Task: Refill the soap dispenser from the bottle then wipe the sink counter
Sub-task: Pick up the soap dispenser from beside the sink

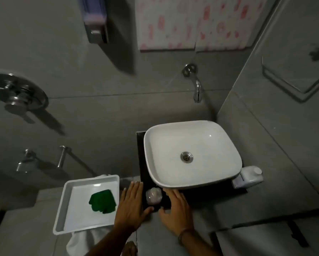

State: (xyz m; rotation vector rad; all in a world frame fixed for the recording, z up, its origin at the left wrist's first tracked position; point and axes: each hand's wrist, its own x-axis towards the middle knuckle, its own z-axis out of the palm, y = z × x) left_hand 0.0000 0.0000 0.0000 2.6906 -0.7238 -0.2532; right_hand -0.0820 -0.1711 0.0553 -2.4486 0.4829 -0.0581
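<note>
- Head view looks down on a white, rounded-square sink of glossy ceramic, standing on a dark polished desk in a corner of matt grey tile.
- Left hand lies open and flat, fingers spread, at the desk's left edge; it grips nothing.
- Right hand is likewise open, palm down, just in front of the sink's near rim, holding nothing.
- Between the two hands stands a small clear, rounded bottle with a pale pinkish tint; it looks like light plastic. Whether either thumb touches it I cannot tell.
- White soap dispenser, smooth moulded plastic with a round cap, sits on the far right of the desk, just beside the sink.
- Crumpled green cloth, soft and fuzzy-looking, lies in a shallow white plastic tray left of the desk.
- My judgement: the step in hand is picking up the bottle. Close both hands around its body rather than its top, lift it upright, and carry it round the sink's front, since dispenser and bottle are well apart.
- Such a light bottle may tip on the slick surface if nudged from one side.
</note>
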